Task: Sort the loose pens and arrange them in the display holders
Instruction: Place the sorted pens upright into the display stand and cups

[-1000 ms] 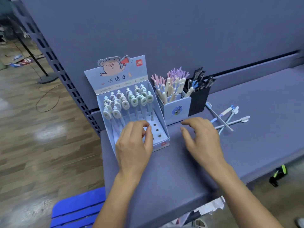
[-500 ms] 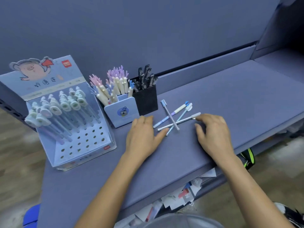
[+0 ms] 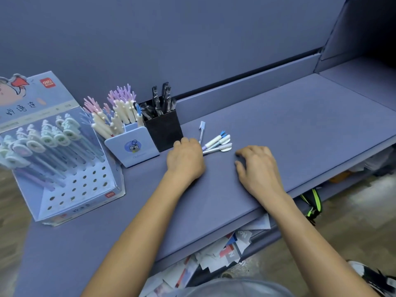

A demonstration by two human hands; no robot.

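Several loose pens (image 3: 216, 143) with pale caps lie bunched on the purple shelf (image 3: 300, 125), right of the holders. My left hand (image 3: 185, 160) covers their near ends with fingers curled over them, and the tips stick out to its right. A blue-capped pen (image 3: 201, 129) points away just behind that hand. My right hand (image 3: 258, 166) rests on the shelf to the right of the pens, fingers loosely bent, holding nothing. At the far left, a tiered display box (image 3: 81, 185) holds rows of green-topped pens, with empty holes in front.
A light blue holder (image 3: 132, 146) full of pink, purple and cream pens stands beside a black holder (image 3: 164, 130) of dark pens, close to my left hand. Papers (image 3: 214, 258) lie on the lower shelf. A dark bag (image 3: 310, 204) with a green stripe sits on the floor.
My left hand slid from the display box to the loose pens and closed over their ends, drawing the spread pens into a bunch. My right hand pulled back off them.
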